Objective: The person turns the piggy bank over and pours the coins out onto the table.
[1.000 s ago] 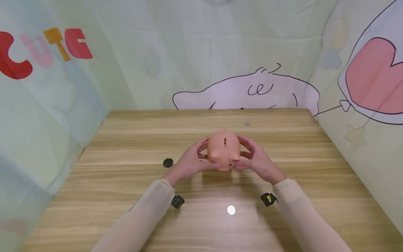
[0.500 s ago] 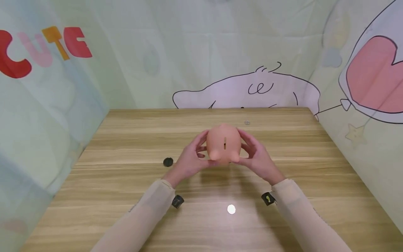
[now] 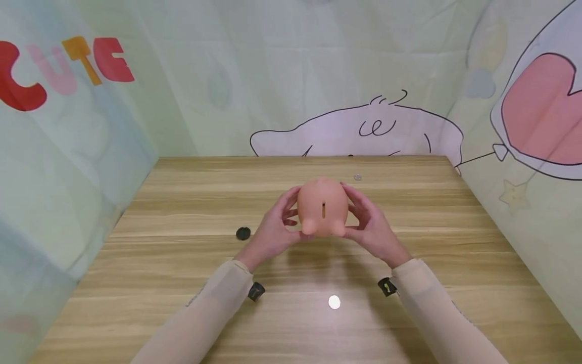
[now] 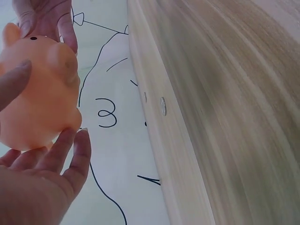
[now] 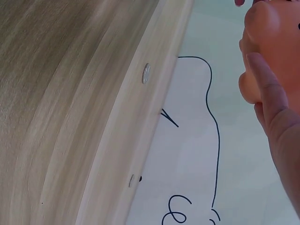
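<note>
A pink piggy bank (image 3: 334, 202) is held up off the wood-grain table (image 3: 182, 283), its coin slot facing up toward the head camera. My left hand (image 3: 272, 230) grips one side, thumb at the head end and fingers around the body. The opposite side is gripped by my right hand (image 3: 375, 232) in the same way. In the left wrist view the piggy bank (image 4: 37, 98) shows a small black eye and its feet. A silver coin (image 3: 357, 177) lies near the table's back edge. The right wrist view shows that coin and another coin (image 5: 146, 73). From the head camera, the snout is hidden.
A black round plug (image 3: 243, 233) lies on the table left of my left hand. A bright round spot (image 3: 334, 302) shows on the tabletop between my forearms. Printed cloth walls (image 3: 218, 101) stand behind and on both sides of the table.
Both hands have raised the piggy bank slightly and tipped it, so its snout and eye have gone out of the head view. The coin and black plug have stayed put.
</note>
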